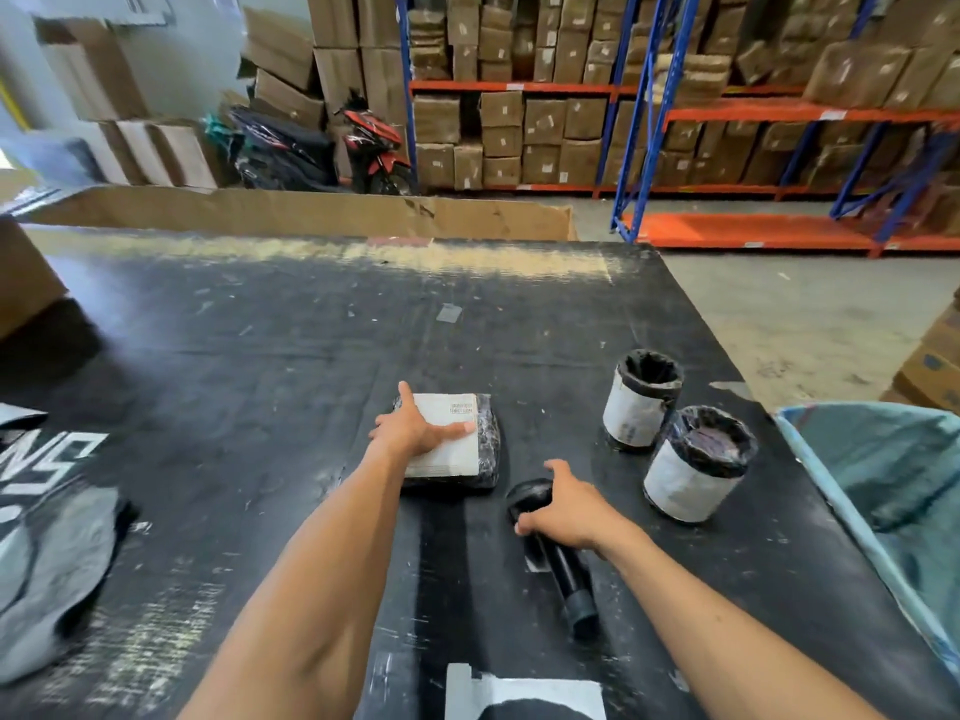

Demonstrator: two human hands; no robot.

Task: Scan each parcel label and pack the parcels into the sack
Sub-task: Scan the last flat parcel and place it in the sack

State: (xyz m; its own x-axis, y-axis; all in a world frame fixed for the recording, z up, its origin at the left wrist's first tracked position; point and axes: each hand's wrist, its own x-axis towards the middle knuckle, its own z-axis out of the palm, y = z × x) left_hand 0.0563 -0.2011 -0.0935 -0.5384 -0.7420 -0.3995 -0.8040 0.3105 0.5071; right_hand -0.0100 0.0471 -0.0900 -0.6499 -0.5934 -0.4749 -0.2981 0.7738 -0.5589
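Observation:
A flat parcel [457, 454] in black wrap with a white label lies mid-table. My left hand [415, 427] rests on its label with fingers spread flat. Right of it lies a black handheld scanner [563, 563], its head toward the parcel. My right hand [563, 506] curls over the scanner's head and upper handle. Two round parcels, a far one [640, 402] and a near one [693, 467], stand upright on the right, each black-wrapped with a white label. The teal sack [893, 491] hangs open at the table's right edge.
The black table [260, 356] is scuffed. Grey and black mailer bags [52, 553] lie at the left edge, a cardboard box [26, 278] at far left. A cardboard sheet [311, 213] lines the far edge. Racks of boxes [727, 96] stand behind.

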